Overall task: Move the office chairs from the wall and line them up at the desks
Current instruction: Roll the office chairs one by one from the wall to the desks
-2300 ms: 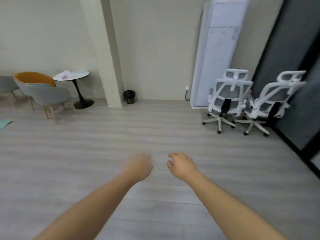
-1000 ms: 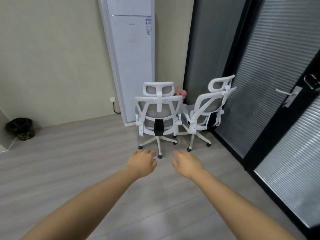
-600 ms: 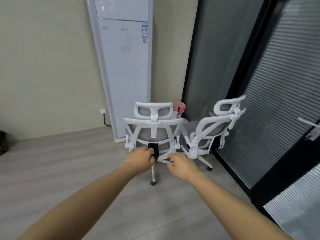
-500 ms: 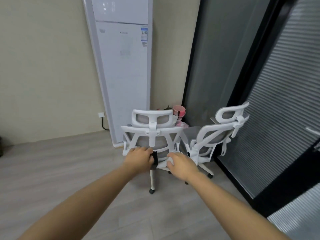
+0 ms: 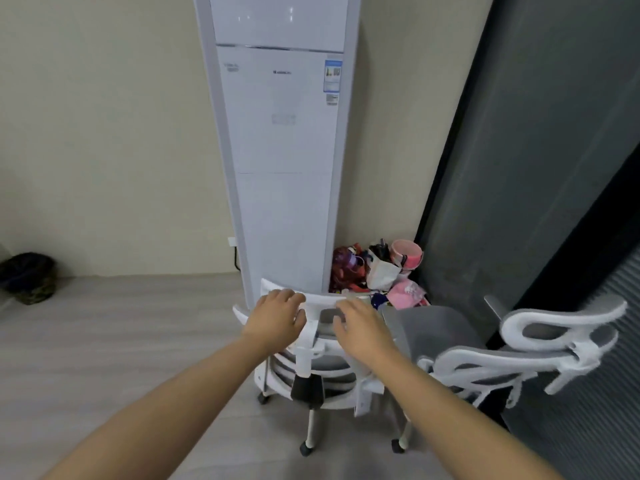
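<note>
Near the far wall, in front of a tall white air conditioner (image 5: 280,150), stands a white chair (image 5: 311,372) with grey mesh, seen from behind and above. Both hands are laid on its headrest (image 5: 323,304). The left hand (image 5: 277,320) rests on the left part of the headrest with fingers (image 5: 287,296) curled over the top edge. The right hand (image 5: 360,330) lies on the right part, its fingers (image 5: 341,311) bent down over the frame and mesh. Neither hand is fully closed; how firmly they grip the frame cannot be told. Bare forearms reach in from the near edge.

Below the headrest, the chair's back shows a white spine with a black block (image 5: 307,388), and under that a white base with dark castors (image 5: 305,448) on the pale wood floor (image 5: 104,358).

Just right of it stands a second chair (image 5: 512,351), also white and grey, turned sideways with its headrest pointing right toward a dark glass partition (image 5: 540,168). Its grey seat is just beside the first chair.

Between the air conditioner and the partition, on the floor against the wall, sits a pile of bags (image 5: 377,271) in red, white and pink. At far left a dark bin (image 5: 29,277) sits by the wall.
</note>
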{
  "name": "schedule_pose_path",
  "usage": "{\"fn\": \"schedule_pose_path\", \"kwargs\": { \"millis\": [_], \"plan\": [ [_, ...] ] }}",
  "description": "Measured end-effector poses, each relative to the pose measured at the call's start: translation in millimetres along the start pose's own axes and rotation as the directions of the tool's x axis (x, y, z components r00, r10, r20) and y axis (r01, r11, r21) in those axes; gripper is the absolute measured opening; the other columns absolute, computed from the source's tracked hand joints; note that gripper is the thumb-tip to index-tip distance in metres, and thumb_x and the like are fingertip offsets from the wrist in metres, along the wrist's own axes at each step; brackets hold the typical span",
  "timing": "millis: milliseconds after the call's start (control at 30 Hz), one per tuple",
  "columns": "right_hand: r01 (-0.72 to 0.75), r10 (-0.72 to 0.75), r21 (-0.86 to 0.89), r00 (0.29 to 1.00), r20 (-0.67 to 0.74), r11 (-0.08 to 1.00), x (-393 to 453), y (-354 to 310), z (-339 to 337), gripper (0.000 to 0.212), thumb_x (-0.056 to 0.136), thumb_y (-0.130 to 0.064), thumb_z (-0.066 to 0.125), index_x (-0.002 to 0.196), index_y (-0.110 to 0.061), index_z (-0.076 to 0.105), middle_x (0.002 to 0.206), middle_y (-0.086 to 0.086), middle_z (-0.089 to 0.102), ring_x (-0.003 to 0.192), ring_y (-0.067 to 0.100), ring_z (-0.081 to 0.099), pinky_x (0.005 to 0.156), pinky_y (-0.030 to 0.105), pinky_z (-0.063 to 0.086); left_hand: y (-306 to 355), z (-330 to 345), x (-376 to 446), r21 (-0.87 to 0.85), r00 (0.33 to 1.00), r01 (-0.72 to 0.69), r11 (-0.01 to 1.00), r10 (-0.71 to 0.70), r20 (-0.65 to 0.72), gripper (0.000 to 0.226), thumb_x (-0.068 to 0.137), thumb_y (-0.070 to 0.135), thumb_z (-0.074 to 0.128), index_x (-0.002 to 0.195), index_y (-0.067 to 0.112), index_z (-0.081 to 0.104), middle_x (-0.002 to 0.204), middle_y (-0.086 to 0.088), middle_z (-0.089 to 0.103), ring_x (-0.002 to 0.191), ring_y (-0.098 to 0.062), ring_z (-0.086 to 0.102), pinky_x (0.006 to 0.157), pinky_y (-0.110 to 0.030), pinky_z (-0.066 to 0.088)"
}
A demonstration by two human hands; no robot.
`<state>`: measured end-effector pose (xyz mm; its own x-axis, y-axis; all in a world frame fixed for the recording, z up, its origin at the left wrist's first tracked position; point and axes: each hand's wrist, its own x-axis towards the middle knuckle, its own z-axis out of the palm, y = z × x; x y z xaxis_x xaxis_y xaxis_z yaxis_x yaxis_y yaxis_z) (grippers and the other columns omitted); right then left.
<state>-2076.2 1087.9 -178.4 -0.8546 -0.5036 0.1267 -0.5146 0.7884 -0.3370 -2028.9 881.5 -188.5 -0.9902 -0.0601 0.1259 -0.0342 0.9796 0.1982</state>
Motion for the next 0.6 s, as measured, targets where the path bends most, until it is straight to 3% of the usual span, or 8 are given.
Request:
{"fn": "schedule_pose_path", "kwargs": {
  "millis": [67, 267, 400, 500, 600],
  "plan": [
    [0.062, -0.063, -0.040, 0.998, -0.008, 0.997, 37.8, 13.9, 2.8, 0.036, 0.098, -0.032, 0.046, 0.128, -0.018, 0.060, 0.125, 0.001, 0.058, 0.120, 0.024, 0.050, 0.101, 0.042, 0.043, -3.4, 3.1, 30.4, 0.020, 1.000, 0.000, 1.000, 0.000, 0.004, 0.040, 0.099, 0.039, 0.036, 0.133, 0.025, 0.052, 0.136, 0.003, 0.054, 0.128, -0.023, 0.045, 0.108, -0.040, 0.035],
    [0.076, -0.070, -0.058, 0.992, 0.104, 0.995, 104.2, 35.3, 28.7, 0.042, 0.103, -0.038, 0.035, 0.134, -0.017, 0.055, 0.133, 0.004, 0.056, 0.125, 0.026, 0.047, 0.105, 0.041, 0.037, -18.7, 24.5, 90.9, 0.060, 0.985, 0.098, 0.993, -0.105, 0.139, 0.055, 0.095, 0.054, 0.016, 0.133, 0.029, 0.048, 0.134, 0.004, 0.052, 0.131, -0.020, 0.042, 0.111, -0.038, 0.026],
    [0.013, 0.008, -0.131, 0.987, 0.157, 0.991, 117.9, 43.1, 59.7, 0.055, 0.103, -0.047, 0.022, 0.111, -0.018, 0.069, 0.110, 0.008, 0.071, 0.105, 0.030, 0.062, 0.094, 0.042, 0.038, -31.7, 40.9, 108.5, 0.152, 0.957, 0.144, 0.978, -0.177, 0.230, 0.047, 0.103, 0.044, 0.020, 0.112, 0.025, 0.062, 0.120, -0.003, 0.062, 0.120, -0.026, 0.052, 0.111, -0.042, 0.024],
    [0.014, -0.001, -0.204, 0.998, 0.061, 0.979, 109.1, 43.2, 68.0, 0.068, 0.097, -0.050, 0.008, 0.087, -0.020, 0.069, 0.088, 0.003, 0.072, 0.085, 0.026, 0.063, 0.085, 0.041, 0.037, -39.3, 59.9, 99.7, 0.110, 0.987, 0.150, 0.983, -0.155, 0.039, 0.059, 0.094, 0.048, 0.013, 0.085, 0.020, 0.064, 0.092, -0.004, 0.068, 0.097, -0.030, 0.058, 0.103, -0.041, 0.032],
    [0.032, -0.023, -0.239, 0.999, 0.039, 0.970, 93.8, 42.5, 71.5, 0.063, 0.097, -0.048, 0.016, 0.079, -0.020, 0.068, 0.078, 0.001, 0.070, 0.076, 0.025, 0.062, 0.080, 0.042, 0.038, -41.0, 74.7, 82.2, 0.127, 0.987, 0.094, 0.987, -0.076, -0.143, 0.044, 0.096, 0.040, 0.029, 0.067, 0.020, 0.056, 0.069, -0.001, 0.060, 0.074, -0.028, 0.055, 0.087, -0.039, 0.041]
  ]
}}
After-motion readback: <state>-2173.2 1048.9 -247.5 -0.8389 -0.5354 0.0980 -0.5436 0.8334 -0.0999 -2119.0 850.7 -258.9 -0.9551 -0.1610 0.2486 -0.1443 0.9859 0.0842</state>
